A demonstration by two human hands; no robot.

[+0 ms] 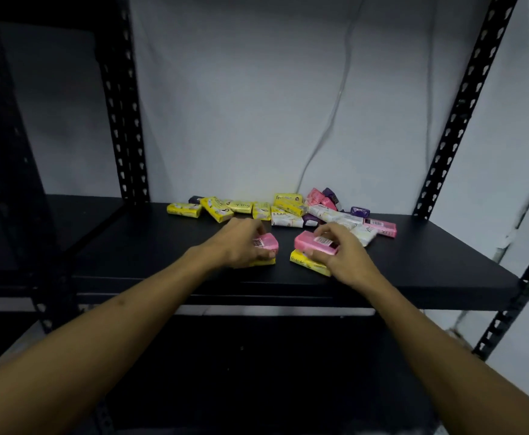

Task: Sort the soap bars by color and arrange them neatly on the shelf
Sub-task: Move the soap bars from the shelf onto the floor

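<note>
Black metal shelf [429, 262] against a pale wall holds a mixed heap of soap bars [288, 211] at the back, unsorted. Left hand [241, 246] grips 1 pink bar [269, 241] stacked on a yellow one; right hand [341, 255] pinches another pink bar [307, 241] over a yellow bar [304, 262]. Sorting looks barely begun.

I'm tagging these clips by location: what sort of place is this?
Probably a storeroom or stockroom: a black slotted-metal shelving rack stands against a bare white wall, and a pile of wrapped yellow, pink, white and purple soap bars lies on its black shelf board.
</note>
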